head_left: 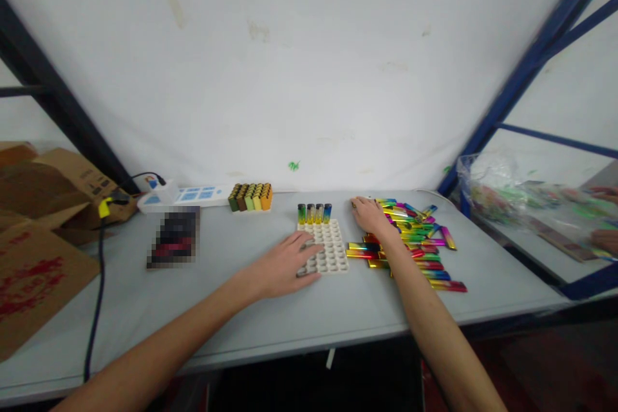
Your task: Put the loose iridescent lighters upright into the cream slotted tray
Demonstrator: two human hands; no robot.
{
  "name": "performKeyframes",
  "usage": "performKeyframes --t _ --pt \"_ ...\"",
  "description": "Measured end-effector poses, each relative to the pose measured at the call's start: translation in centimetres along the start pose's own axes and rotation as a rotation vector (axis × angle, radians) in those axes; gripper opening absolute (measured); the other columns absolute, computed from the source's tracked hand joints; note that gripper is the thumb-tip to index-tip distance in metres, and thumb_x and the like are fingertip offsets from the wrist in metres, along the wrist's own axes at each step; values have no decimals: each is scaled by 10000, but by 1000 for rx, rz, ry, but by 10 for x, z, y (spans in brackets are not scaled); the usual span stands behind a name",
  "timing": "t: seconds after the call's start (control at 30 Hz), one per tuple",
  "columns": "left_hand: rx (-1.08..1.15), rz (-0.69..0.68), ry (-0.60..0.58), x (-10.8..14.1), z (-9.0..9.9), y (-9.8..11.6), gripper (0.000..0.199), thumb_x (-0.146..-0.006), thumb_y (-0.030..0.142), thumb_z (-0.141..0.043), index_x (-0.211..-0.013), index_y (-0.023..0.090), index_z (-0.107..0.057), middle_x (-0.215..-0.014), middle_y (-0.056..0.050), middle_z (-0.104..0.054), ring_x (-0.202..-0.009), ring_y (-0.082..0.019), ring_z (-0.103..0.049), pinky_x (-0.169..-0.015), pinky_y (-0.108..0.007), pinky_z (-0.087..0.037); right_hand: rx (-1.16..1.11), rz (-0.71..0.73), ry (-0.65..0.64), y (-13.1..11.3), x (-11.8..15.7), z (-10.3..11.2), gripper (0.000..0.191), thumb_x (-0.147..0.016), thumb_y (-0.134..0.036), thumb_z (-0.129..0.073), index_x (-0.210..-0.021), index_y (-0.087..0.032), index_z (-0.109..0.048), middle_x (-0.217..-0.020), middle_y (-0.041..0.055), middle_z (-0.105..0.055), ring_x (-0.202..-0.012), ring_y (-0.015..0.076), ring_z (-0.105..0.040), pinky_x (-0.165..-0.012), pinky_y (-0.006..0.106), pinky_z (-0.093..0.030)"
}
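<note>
A white tray [333, 246] with rows of holes lies on the grey table, and several lighters [315, 214] stand upright in a row at its far end. My left hand [290, 264] rests on the tray's left side, fingers spread, holding nothing. Right of the tray is a loose pile of shiny coloured lighters [429, 257]. My right hand [367, 214] is at the pile's far left edge, its fingers curled down over something I cannot make out.
A block of upright lighters [251, 197] stands by the wall beside a white power strip [203, 196]. A blurred dark object [174, 238] lies at left, near cardboard boxes [43, 270] and a black cable [100, 296]. Blue shelf posts [521, 71] and a plastic bag [497, 190] are at right.
</note>
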State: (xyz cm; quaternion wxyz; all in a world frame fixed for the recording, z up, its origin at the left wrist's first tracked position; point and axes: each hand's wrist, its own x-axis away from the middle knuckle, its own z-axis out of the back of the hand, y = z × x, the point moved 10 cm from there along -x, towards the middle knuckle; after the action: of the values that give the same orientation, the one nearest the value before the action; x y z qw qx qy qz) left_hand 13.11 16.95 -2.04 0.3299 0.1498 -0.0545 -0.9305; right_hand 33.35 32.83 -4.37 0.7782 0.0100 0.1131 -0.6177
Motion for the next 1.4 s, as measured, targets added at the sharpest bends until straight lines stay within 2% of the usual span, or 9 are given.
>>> performKeyframes --t 0.13,0.27,0.33,0.47,0.7,1.0,1.07,1.27,1.4 --pt "-2 -6 5 0 -1 -1 491 -1019 427 -651 -1461 226 -583 -1451 -165 -567 -1406 -344 -508 -1204 -520 -438 9 -4 -1 -1 -1 5 512 -989 -110 -476 -1482 -189 -590 -1478 224 -607 -1376 373 -549 -1166 580 -418" --pt "-11 -3 1 0 -1 -1 498 -1020 431 -649 -1466 223 -578 -1459 -166 -562 -1410 -347 -503 -1205 -523 -435 10 21 -16 -6 1 1 555 -961 -81 -484 -1492 -213 -575 -1627 187 -480 -1505 364 -423 -1207 660 -339" --pt "-15 4 -8 0 -1 -1 498 -1022 432 -649 -1468 223 -578 -1466 -166 -560 -1415 -351 -500 -1209 -528 -429 8 40 -32 -9 0 -2 544 -957 -58 -464 -1460 -215 -602 -1603 174 -516 -1481 350 -461 -1206 676 -326" --pt "-23 15 -26 0 0 0 506 -1025 434 -651 -1475 217 -575 -1473 -169 -558 -1421 -351 -498 -1213 -523 -426 14 56 -39 -10 -4 2 483 -964 -54 -475 -1373 -206 -681 -1416 174 -674 -1315 329 -607 -1167 555 -407" --pt "-32 19 -36 0 -2 0 509 -1028 429 -651 -1478 203 -574 -1471 -181 -553 -1424 -362 -492 -1213 -536 -420 -20 152 -45 -25 -3 14 225 -1019 -224 -611 -1148 -190 -791 -1175 145 -787 -1117 285 -709 -1001 346 -496" --pt "-48 9 -20 0 0 2 519 -1018 422 -670 -1472 188 -579 -1435 -183 -566 -1396 -356 -511 -1204 -513 -430 -186 198 58 -40 9 46 266 -1091 -372 -552 -1151 -176 -721 -981 114 -810 -877 248 -746 -774 285 -483" --pt "-50 7 -22 -1 0 2 515 -1021 423 -666 -1470 186 -579 -1437 -185 -565 -1401 -358 -507 -1205 -517 -428 -267 222 98 -46 12 54 308 -1103 -415 -518 -1201 -183 -696 -975 102 -807 -861 248 -746 -774 292 -494" --pt "-65 0 -27 -1 -1 3 510 -1023 423 -665 -1467 186 -579 -1431 -185 -566 -1390 -356 -513 -1197 -518 -438 -407 270 209 -56 17 58 422 -1127 -394 -375 -1441 -199 -578 -1345 151 -727 -1147 292 -719 -975 370 -510" --pt "-56 -11 -8 -1 0 3 494 -1027 426 -657 -1456 191 -589 -1435 -184 -568 -1393 -354 -513 -1196 -517 -439 -396 265 196 -54 15 51 472 -1095 -312 -408 -1536 -156 -467 -1028 119 -782 -921 268 -732 -853 346 -512"
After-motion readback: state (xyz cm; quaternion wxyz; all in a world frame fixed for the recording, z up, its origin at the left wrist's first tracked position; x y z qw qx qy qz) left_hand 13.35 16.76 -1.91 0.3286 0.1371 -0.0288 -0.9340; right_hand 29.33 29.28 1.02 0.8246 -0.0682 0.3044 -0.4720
